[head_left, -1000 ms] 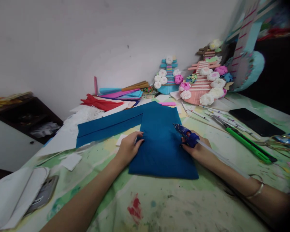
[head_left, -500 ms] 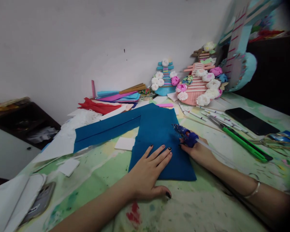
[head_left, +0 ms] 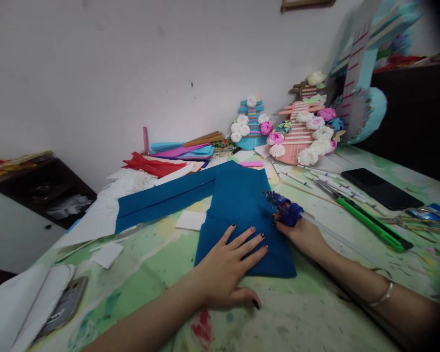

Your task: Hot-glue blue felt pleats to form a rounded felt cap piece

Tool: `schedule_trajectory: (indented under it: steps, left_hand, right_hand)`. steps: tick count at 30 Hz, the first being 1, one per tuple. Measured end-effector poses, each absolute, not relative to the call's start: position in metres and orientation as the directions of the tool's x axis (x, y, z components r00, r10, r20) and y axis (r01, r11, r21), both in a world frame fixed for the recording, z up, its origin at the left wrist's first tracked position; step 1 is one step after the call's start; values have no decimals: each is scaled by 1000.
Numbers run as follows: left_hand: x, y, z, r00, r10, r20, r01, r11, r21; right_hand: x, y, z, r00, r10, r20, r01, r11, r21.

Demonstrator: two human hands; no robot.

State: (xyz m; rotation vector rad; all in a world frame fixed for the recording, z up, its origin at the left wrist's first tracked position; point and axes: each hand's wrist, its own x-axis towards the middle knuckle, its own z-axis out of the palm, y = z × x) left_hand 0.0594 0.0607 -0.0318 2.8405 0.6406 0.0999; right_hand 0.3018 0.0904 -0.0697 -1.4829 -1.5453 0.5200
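A folded piece of blue crepe paper or cloth (head_left: 238, 195) lies on the paint-stained table (head_left: 146, 274), with a long strip (head_left: 161, 200) of it reaching out to the left. My left hand (head_left: 231, 264) rests flat on its near part, fingers spread and thumb out over the table. On its right side, my right hand (head_left: 300, 232) is wrapped round a blue glue gun (head_left: 288, 209), and a clear glue stick (head_left: 333, 234) sticks out of the gun's back. The gun's nozzle points up and left over the blue piece.
Right of the hands lie a green utility knife (head_left: 374, 222), a black phone (head_left: 381, 188), scissors (head_left: 414, 222) and several white pens (head_left: 297, 180). Flower-covered lute-shaped crafts (head_left: 297, 137) lean on the wall. Coloured paper (head_left: 154, 166) is piled back left; a grey phone (head_left: 62, 308) lies front left.
The view has tilted and shifted slightly. My left hand has spread its fingers a little and slid slightly toward the right. My right hand keeps its hold on the glue gun.
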Motion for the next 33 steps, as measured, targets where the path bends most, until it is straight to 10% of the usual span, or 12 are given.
schedule_trajectory:
  steps: [11, 22, 33]
  left_hand:
    - [38, 154, -2, 595, 671, 443, 613, -735, 291]
    - [106, 352, -17, 664, 733, 148, 725, -679, 112]
    - [113, 386, -4, 652, 758, 19, 744, -644, 177]
  right_hand:
    - [315, 103, -77, 225, 930, 291, 354, 201, -914]
    - [321, 101, -59, 280, 938, 204, 184, 156, -970]
    - [318, 101, -70, 344, 916, 206, 225, 132, -965]
